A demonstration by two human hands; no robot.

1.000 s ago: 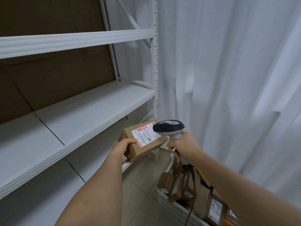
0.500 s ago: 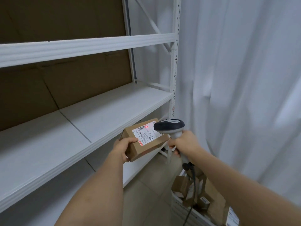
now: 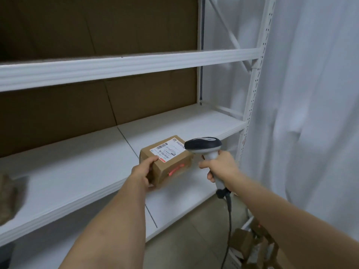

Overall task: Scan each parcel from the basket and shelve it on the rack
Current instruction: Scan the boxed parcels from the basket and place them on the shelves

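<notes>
At frame centre, the left hand (image 3: pixel 142 171) gripped a parcel (image 3: pixel 167 160) over the shelf (image 3: pixel 77 162); the right hand (image 3: pixel 219 167) gripped a scanner (image 3: pixel 203 145).

White curtain (image 3: pixel 310 113) — right of frame

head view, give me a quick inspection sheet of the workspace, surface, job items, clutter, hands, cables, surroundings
surface: white rack shelf, mostly bare; brown backing board behind it.
job's things: cardboard parcel with white label on top, red scan light on its near side; more parcels in the basket at lower right.
clutter: blurred brown object at the shelf's left edge, cannot identify.
grippers: left hand grips the parcel's near corner; right hand grips the scanner handle.
cables: dark scanner cable hangs from the handle.
surroundings: white curtain at right, tiled floor below.
</notes>
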